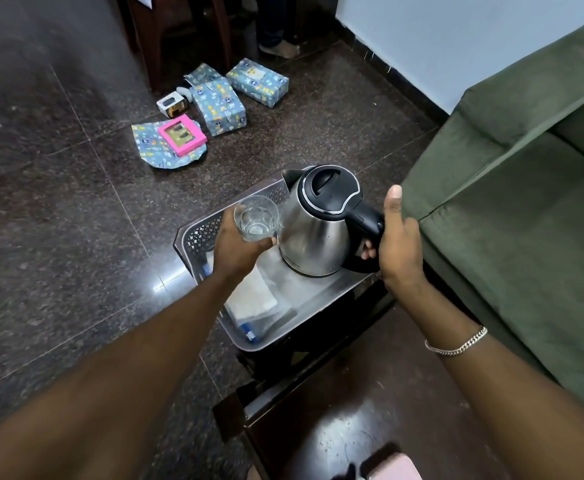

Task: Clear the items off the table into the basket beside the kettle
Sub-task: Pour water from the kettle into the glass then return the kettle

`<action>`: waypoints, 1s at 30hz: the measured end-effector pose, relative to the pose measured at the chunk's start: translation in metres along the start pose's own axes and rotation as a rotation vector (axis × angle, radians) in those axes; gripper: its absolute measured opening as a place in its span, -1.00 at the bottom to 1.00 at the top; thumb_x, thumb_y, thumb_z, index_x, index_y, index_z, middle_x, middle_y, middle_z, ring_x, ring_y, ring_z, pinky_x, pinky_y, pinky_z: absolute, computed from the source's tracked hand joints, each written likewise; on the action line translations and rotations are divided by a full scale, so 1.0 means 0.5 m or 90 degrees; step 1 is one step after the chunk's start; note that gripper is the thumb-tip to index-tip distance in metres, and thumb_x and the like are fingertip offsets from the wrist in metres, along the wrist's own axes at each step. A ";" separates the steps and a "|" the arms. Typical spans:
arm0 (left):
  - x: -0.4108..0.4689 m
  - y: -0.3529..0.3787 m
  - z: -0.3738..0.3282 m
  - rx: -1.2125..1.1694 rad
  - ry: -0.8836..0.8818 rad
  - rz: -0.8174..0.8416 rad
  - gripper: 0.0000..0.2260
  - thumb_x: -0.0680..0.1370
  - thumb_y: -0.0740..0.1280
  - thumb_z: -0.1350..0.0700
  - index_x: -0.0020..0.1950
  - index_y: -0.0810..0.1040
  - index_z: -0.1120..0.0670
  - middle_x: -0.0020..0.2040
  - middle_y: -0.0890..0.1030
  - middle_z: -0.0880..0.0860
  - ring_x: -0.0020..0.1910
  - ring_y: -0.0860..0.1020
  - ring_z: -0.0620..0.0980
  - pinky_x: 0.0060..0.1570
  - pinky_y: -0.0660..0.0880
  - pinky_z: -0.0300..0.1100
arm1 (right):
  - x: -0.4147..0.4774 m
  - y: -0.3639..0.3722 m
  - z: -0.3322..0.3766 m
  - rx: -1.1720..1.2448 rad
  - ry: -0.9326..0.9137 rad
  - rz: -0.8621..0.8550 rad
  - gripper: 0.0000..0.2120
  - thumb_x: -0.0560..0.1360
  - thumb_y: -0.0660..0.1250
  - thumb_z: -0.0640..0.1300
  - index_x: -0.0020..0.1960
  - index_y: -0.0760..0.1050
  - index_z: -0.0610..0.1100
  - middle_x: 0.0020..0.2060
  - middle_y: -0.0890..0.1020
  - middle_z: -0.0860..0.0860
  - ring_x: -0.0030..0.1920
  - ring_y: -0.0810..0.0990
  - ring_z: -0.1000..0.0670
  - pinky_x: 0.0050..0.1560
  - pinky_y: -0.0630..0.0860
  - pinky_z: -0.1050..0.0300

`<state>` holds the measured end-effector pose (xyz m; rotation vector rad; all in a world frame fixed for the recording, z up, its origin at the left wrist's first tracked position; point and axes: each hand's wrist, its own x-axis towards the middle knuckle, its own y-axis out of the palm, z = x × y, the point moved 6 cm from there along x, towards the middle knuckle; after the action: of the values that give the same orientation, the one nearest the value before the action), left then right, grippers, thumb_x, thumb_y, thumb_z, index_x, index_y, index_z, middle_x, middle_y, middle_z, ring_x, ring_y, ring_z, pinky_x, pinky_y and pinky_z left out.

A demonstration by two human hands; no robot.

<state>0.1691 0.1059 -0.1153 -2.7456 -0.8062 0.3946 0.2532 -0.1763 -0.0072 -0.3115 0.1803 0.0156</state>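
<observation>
My left hand [236, 245] is shut on a clear drinking glass [256, 218], held upright above the grey plastic basket [197, 235]. My right hand [399, 242] grips the black handle of a steel electric kettle [318, 233], which stands inside the basket at its right side, spout pointing away from me. In the basket's bottom lie a white cloth [255, 297] and a plastic-wrapped item with a blue part [250, 332]. The basket rests on a dark wooden table [335, 410].
A green sofa [526, 220] runs along the right, close to my right hand. On the dark stone floor beyond lie several gift-wrapped boxes [219, 105], a pink box [182, 134] and a small white box [171, 103]. A person's foot [278, 48] shows at the top.
</observation>
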 end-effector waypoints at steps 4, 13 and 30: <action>-0.018 -0.014 -0.005 -0.008 0.017 -0.020 -0.29 0.20 0.68 -0.02 0.27 0.45 -0.06 0.04 0.66 -0.14 -0.07 0.62 -0.30 -0.03 0.56 -0.31 | -0.007 0.002 -0.001 0.023 -0.021 -0.024 -0.09 0.53 -0.01 0.51 -0.43 0.38 -0.34 -0.62 0.46 -0.07 -0.60 0.47 -0.08 -0.49 0.41 0.16; -0.123 -0.088 -0.129 -0.030 0.116 -0.004 -0.32 0.30 0.66 0.10 0.35 0.45 0.04 0.17 0.62 -0.06 0.12 0.63 -0.13 0.13 0.58 -0.20 | -0.052 -0.049 0.073 0.192 -0.084 0.010 -0.18 0.51 0.00 0.54 -0.53 0.38 -0.14 -0.64 0.42 -0.13 -0.61 0.39 -0.09 -0.49 0.37 0.14; -0.556 0.269 -0.224 0.016 0.186 0.379 -0.28 0.23 0.66 -0.01 0.34 0.49 -0.07 0.19 0.66 -0.19 0.18 0.62 -0.24 0.16 0.50 -0.38 | -0.230 -0.734 0.121 -0.034 -0.124 -0.079 -0.11 0.47 0.02 0.57 -0.52 0.38 -0.24 -0.63 0.42 -0.19 -0.58 0.44 -0.26 -0.46 0.52 -0.12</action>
<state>0.0462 -0.1765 -0.0014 -2.8761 0.0968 0.0966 0.1663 -0.5059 0.1813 -0.3724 -0.0334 -0.0718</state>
